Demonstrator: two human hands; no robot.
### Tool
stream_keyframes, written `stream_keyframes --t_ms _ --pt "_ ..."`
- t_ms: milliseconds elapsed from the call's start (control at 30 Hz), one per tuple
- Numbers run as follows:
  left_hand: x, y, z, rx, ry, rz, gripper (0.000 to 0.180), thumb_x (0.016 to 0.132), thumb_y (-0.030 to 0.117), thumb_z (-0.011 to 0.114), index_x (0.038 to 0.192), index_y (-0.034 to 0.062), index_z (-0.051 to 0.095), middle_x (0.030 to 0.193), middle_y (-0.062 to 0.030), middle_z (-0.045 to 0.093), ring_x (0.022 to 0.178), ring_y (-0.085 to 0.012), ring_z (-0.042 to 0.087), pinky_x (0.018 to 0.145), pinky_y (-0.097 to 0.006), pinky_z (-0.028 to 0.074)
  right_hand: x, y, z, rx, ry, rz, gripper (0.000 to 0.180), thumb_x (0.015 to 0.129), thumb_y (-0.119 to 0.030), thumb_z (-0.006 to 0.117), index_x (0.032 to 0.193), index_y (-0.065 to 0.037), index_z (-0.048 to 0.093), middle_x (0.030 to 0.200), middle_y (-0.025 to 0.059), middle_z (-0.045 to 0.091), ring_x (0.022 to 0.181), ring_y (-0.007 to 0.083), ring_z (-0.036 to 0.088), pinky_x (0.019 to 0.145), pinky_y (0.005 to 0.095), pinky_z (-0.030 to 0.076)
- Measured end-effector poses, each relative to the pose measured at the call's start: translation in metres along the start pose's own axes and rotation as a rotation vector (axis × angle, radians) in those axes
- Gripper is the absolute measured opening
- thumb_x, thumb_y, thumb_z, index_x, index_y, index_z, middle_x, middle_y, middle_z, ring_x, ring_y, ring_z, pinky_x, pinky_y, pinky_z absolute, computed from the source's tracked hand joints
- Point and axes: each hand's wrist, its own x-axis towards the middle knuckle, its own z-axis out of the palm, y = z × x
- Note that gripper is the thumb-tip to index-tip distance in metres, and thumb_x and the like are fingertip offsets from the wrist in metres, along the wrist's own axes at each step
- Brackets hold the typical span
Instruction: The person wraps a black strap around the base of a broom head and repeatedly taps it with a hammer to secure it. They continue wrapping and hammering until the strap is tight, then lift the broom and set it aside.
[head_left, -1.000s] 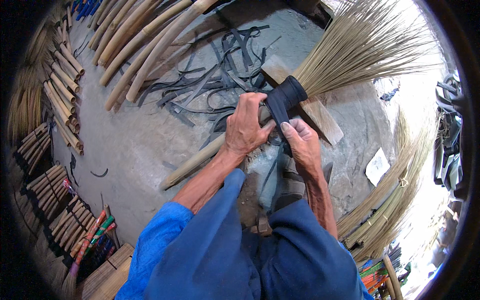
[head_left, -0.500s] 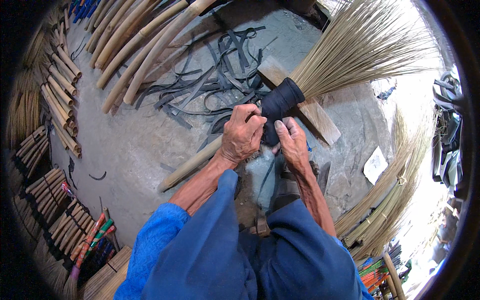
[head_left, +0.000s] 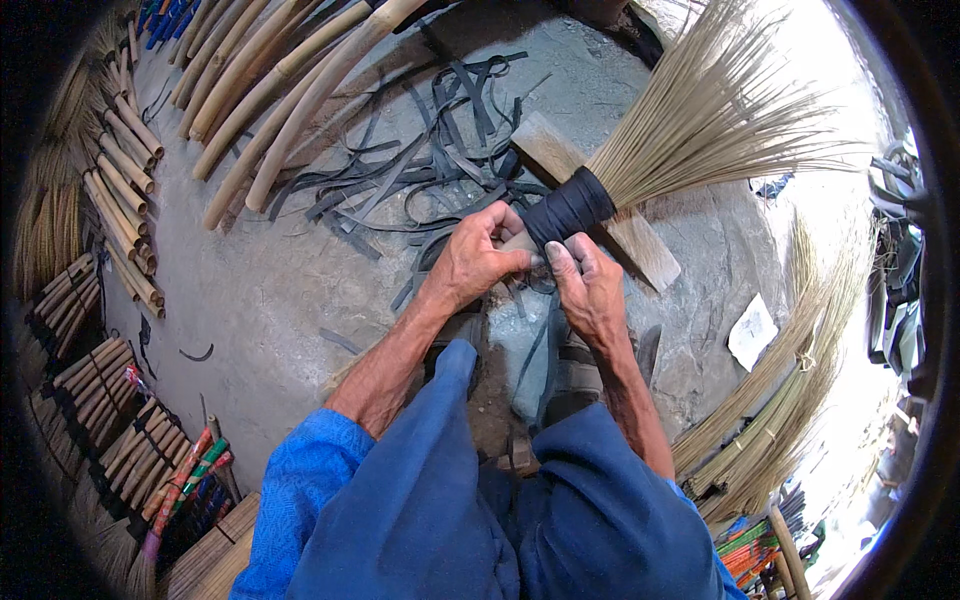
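Note:
A broom lies across the middle, its pale stiff bristles (head_left: 710, 110) fanning to the upper right. Black rubber strip is wound in layers into a binding (head_left: 570, 210) around the bristle base. Just below that binding, my left hand (head_left: 475, 255) is closed around the pale broom handle (head_left: 519, 243), thumb stretched toward the strip. My right hand (head_left: 592, 290) pinches the black strip at the binding's lower edge, thumb against fingers. Most of the handle is hidden behind my left hand and forearm.
Loose black rubber strips (head_left: 430, 150) lie tangled on the grey floor beyond my hands. A wooden block (head_left: 640, 245) sits under the broom head. Long bamboo poles (head_left: 300, 130) stand at upper left. Bundled bristles (head_left: 770, 430) and a white paper scrap (head_left: 751, 331) lie at right.
My left hand has gone from the strip to the handle, its thumb now lower. The strip's loose stretch between my hands has shortened. The binding has shifted slightly right and down.

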Motion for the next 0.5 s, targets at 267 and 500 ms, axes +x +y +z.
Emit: stream_keyframes --t_ms 267,500 --pt "-0.008 0.005 0.031 0.659 0.229 0.141 0.040 0.090 0.023 0.080 0.114 0.0017 0.056 0.102 -0.0251 0.074 0.092 -0.0533 0.075 0.074 -0.065 0.057 0.004 -0.017 0.008 0.025 0.041 -0.003 0.037 0.111 -0.031 0.070 0.088 -0.003 0.057 0.073 0.0101 0.056 0.065 0.0248 0.050 0.063 0.0415 0.045" --pt "-0.004 0.003 0.026 0.673 0.241 0.178 0.045 0.088 0.024 0.085 0.113 0.0018 0.055 0.091 -0.0299 0.076 0.090 -0.0552 0.075 0.075 -0.065 0.057 -0.021 -0.026 -0.006 0.379 -0.056 0.244 0.036 0.113 -0.028 0.065 0.087 -0.006 0.056 0.081 -0.0048 0.049 0.080 0.0078 0.043 0.070 0.0313 0.041"
